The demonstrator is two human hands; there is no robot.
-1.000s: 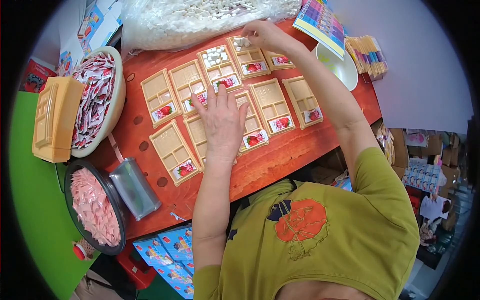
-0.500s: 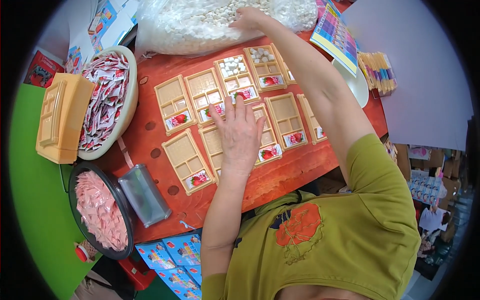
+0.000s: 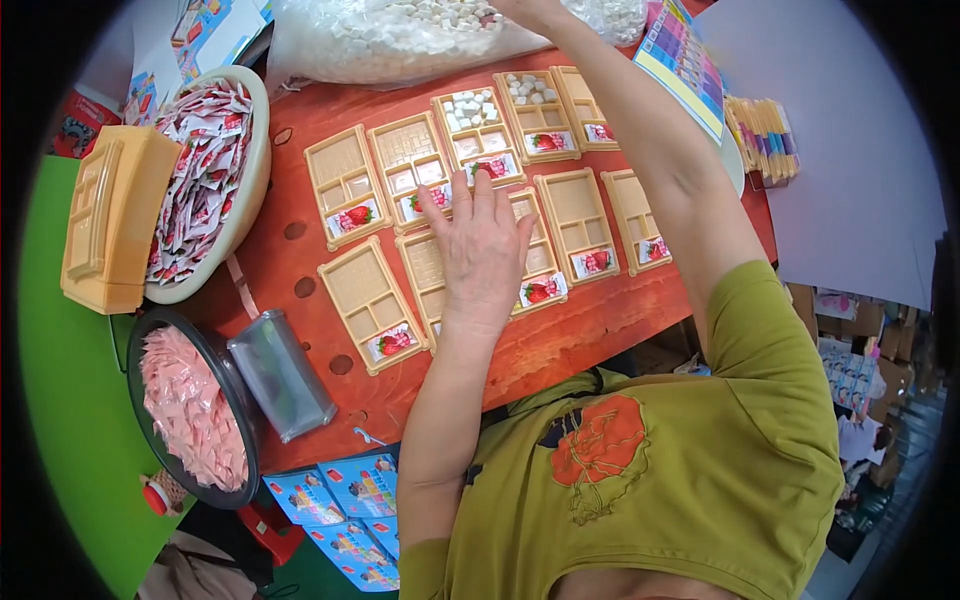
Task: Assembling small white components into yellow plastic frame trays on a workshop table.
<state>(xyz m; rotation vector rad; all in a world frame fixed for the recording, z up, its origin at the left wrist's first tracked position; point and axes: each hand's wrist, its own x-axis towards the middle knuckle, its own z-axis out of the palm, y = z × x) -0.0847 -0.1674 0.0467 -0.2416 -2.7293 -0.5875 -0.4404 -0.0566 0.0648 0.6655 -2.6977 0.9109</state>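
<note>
My left hand (image 3: 482, 255) lies with its fingers spread over the middle of two rows of beige compartment trays (image 3: 348, 285); nothing shows in it. Its fingertips reach a strawberry-print sachet (image 3: 495, 168) in the far row, and the palm hides parts of the trays below. At the top edge my right hand (image 3: 528, 12) is over the clear plastic bag (image 3: 330, 45) of white cubes (image 3: 440, 12); its fingers are cut off by the frame. White cubes (image 3: 470, 110) fill the large compartment of one tray, and more lie in the tray to its right. The visible trays mostly hold a sachet each.
A cream tub (image 3: 262, 165) of sachets stands at left, with stacked beige trays (image 3: 120, 220) against it. Below are a black basin (image 3: 140, 400) of pink packets and a clear plastic box (image 3: 285, 375). A printed sheet (image 3: 685, 70) and bundled sticks (image 3: 765, 140) are at right.
The view has shifted slightly, so the bag and trays sit higher. My right hand has slipped partly past the top edge. My left hand stays over the trays.
</note>
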